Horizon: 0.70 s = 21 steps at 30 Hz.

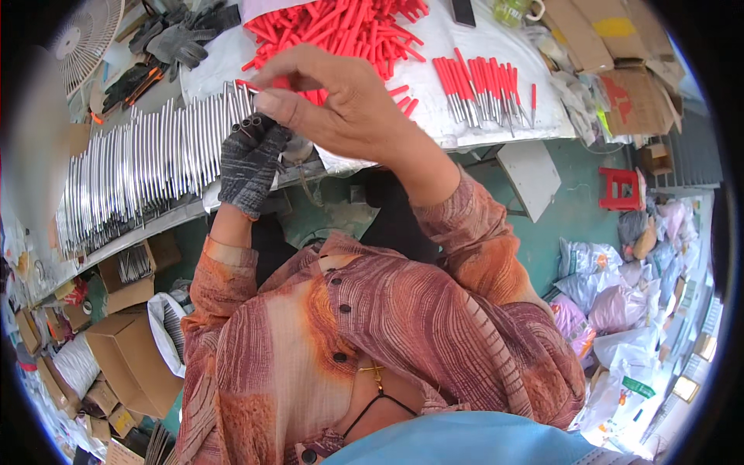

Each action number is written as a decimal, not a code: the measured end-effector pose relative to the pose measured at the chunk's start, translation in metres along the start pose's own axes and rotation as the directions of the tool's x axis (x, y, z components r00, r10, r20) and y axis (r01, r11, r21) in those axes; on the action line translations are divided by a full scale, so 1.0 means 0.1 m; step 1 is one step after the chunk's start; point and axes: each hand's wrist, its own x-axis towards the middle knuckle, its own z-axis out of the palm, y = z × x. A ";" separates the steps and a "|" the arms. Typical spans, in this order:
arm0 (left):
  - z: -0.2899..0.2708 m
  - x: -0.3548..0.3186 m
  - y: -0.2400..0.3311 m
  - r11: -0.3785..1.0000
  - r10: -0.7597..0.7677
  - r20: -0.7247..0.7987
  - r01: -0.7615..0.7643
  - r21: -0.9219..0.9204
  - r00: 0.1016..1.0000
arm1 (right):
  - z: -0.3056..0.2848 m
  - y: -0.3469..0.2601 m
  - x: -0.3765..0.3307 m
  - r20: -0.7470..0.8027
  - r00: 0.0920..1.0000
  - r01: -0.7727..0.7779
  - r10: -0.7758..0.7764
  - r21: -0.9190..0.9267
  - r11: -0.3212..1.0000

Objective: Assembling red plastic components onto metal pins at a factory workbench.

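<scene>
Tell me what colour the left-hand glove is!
The glove is mottled grey and black, clearest in the head view.

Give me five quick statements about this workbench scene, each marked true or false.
1. The left hand wears a grey knit glove. True.
2. The right hand is gloved too. False: the right hand is bare.
3. The long row of metal rods lies left of the heaped red tubes. True.
4. The plastic stool is blue. False: the stool is red.
5. An electric fan stands at upper right. False: the fan is at upper left.
</scene>
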 end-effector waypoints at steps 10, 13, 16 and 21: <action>-0.26 0.10 -0.19 0.896 -0.229 -0.118 0.162 -0.413 0.966 | 0.30 0.27 -0.05 -0.089 0.968 -0.195 0.233 0.315 0.929; -0.54 0.18 -0.42 0.967 -0.156 -0.129 0.125 -0.224 0.979 | 0.36 0.30 -0.03 -0.115 0.948 -0.259 0.296 0.258 0.931; -0.49 0.07 -0.24 0.909 -0.249 -0.164 0.171 -0.381 0.955 | 0.43 0.31 0.01 -0.169 0.964 -0.176 0.207 0.181 0.968; -0.44 -0.05 -0.01 0.877 -0.271 -0.209 0.152 -0.456 0.940 | 0.45 0.39 -0.02 -0.185 0.950 -0.193 0.252 0.289 0.938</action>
